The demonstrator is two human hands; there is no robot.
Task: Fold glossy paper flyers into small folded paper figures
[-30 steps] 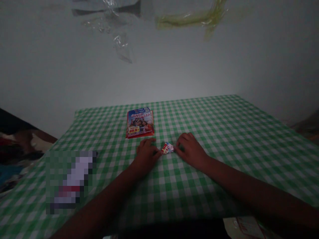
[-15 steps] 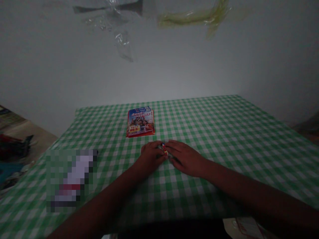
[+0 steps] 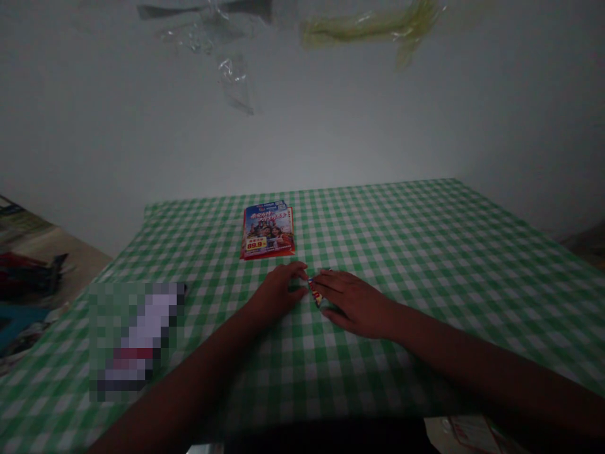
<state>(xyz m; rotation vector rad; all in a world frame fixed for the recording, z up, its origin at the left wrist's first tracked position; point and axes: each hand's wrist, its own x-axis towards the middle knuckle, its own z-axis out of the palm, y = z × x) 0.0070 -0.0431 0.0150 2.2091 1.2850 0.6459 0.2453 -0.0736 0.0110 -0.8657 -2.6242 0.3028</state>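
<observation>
Both my hands rest on a green-and-white checked tablecloth [image 3: 425, 252]. My right hand [image 3: 352, 301] lies flat over a small folded printed paper [image 3: 314, 292], pressing it down, and only a red-and-white edge of the paper shows. My left hand [image 3: 276, 291] sits just to the left of it, fingers stretched out and close together, fingertips at the paper's edge. Beyond the hands lies a stack of colourful printed leaflets [image 3: 267, 230].
A blurred-out object [image 3: 135, 340] lies on the cloth at the left. A pale wall rises behind the table, with clear plastic [image 3: 234, 75] and a yellowish strip [image 3: 368, 28] stuck to it. Clutter [image 3: 28, 277] sits on the floor at the left.
My right hand has slid left over the folded paper, which a second ago lay exposed between the two hands. It is now nearly covered and looks narrower.
</observation>
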